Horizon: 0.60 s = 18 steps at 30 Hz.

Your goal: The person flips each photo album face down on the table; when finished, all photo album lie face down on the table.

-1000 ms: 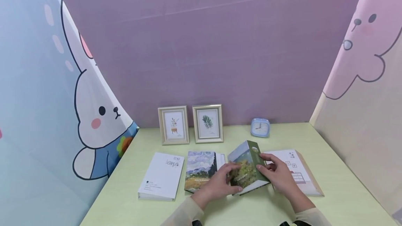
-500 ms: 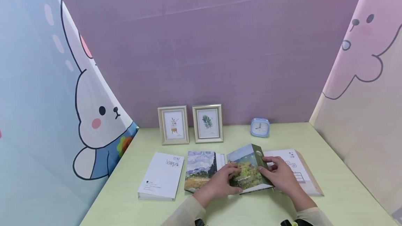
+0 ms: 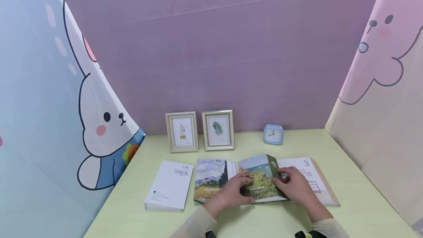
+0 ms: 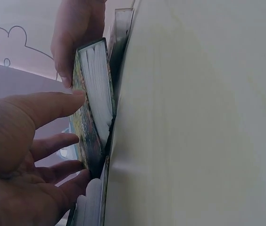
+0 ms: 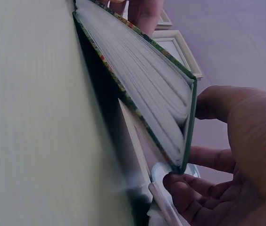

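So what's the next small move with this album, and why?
Probably ease the album down by its green spine with the right hand: that side is tilted up off the table, while the opposite edge sits lower.

My left sleeve (image 3: 196, 223) is pale cream, plain, ending at the wrist; my right sleeve (image 3: 330, 227) matches. Black wrist piece (image 3: 209, 234) beside the left; another black piece (image 3: 319, 234) beside the right, yellow-green spot (image 3: 309, 235) there.
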Available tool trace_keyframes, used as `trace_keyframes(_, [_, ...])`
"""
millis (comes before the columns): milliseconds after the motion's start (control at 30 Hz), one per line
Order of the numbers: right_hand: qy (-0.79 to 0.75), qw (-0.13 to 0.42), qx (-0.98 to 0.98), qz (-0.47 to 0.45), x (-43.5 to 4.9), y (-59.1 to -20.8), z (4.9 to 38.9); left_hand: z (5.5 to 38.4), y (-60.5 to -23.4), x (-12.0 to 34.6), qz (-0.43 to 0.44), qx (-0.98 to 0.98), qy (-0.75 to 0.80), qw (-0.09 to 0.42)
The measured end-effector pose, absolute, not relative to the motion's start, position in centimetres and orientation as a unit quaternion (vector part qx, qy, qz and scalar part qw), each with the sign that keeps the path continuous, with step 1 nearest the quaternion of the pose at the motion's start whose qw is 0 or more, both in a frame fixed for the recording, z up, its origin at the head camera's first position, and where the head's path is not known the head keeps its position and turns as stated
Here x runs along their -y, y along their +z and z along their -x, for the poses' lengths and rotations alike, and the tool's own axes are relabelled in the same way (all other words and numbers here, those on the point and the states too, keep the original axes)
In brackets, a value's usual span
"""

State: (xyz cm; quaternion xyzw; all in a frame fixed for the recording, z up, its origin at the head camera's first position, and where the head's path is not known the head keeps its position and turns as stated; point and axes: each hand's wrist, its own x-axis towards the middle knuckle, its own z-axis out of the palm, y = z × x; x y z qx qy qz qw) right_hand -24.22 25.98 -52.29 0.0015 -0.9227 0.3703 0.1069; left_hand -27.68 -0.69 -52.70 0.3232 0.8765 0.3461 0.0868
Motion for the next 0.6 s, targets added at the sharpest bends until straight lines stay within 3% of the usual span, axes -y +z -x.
trace_keyframes(267, [0.355,0.081,0.931,-0.021,-25.63,-52.30,24.19,27.49,-52.33,0.67,-0.312,-0.879,0.346,0.099])
trace_keyframes(600, [0.353,0.087,0.930,-0.047,-25.34,-52.19,24.00,27.65,-52.45,0.68,-0.321,-0.879,0.338,0.098])
